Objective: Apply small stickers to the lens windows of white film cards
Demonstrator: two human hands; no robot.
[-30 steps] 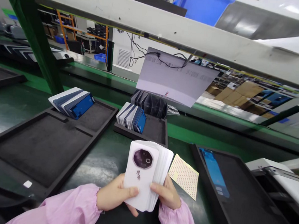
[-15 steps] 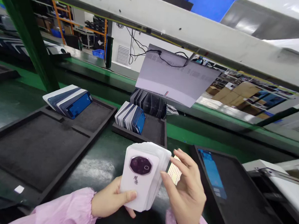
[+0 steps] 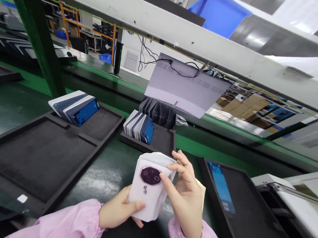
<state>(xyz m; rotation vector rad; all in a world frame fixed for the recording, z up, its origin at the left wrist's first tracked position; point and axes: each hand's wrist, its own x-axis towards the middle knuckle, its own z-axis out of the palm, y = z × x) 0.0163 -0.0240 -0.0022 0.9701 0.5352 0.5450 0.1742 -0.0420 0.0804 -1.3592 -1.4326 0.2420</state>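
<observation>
The stack of white covers (image 3: 150, 191) stands upright above the near edge of the green bench (image 3: 102, 180), its front one showing a dark camera window. The left hand (image 3: 119, 212) is clamped round its lower end, thumb across the front. The right hand (image 3: 186, 197) lies against its right side with fingers loosely spread, thumb by the window and forefinger on the top edge; whether it pinches a single cover cannot be told. By the look of it the work on this stack is at an early stage: it is thick, and no cover stands parted from it. Behind the right hand a yellowish dotted sheet (image 3: 203, 189) peeks out. Beyond, a small black tray (image 3: 163, 139) holds a leaning row of covers (image 3: 139, 126). To the left, a large black tray (image 3: 44, 154) has a fanned row (image 3: 74, 107) at its far end. To the right, another tray (image 3: 250, 212) carries one blue-filmed piece (image 3: 221, 186). A grey hanging panel (image 3: 185, 88) overhangs the small tray's far side; nothing lies between the hands and the trays.
</observation>
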